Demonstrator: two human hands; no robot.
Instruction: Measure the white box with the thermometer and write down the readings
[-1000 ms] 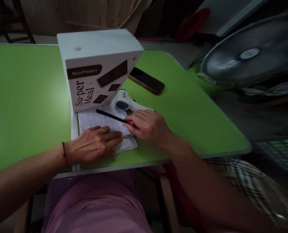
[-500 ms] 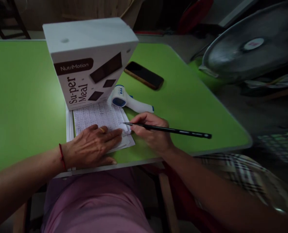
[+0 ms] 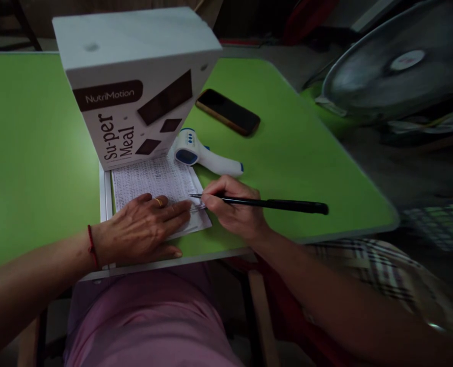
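My left hand [image 3: 145,227] lies flat with fingers stretched over the lower part of a sheet of paper [image 3: 145,181] covered in dense handwriting. Several papers seem stacked there, their right corner edges showing. In my right hand [image 3: 236,206] is a long black pen [image 3: 287,205], held in a writing grip. Its tip points left and is at the right side of the handwritten sheet; whether it touches the paper I cannot tell. Just beyond my right hand lies a white and blue infrared thermometer [image 3: 209,158], its head close to the sheet's upper right edge.
A tall white NutriMotion box [image 3: 134,102] stands at the papers' far edge. Farther right, a phone [image 3: 228,112] lies on the green table [image 3: 306,178]. Past the table's right side is a large round grey object [image 3: 387,66]. A plaid cloth [image 3: 371,260] sits below the near right edge.
The view has shifted slightly, and the box looks closer and larger. My right hand and the pen have turned a little, the pen lying flatter. My left hand stays on the paper.
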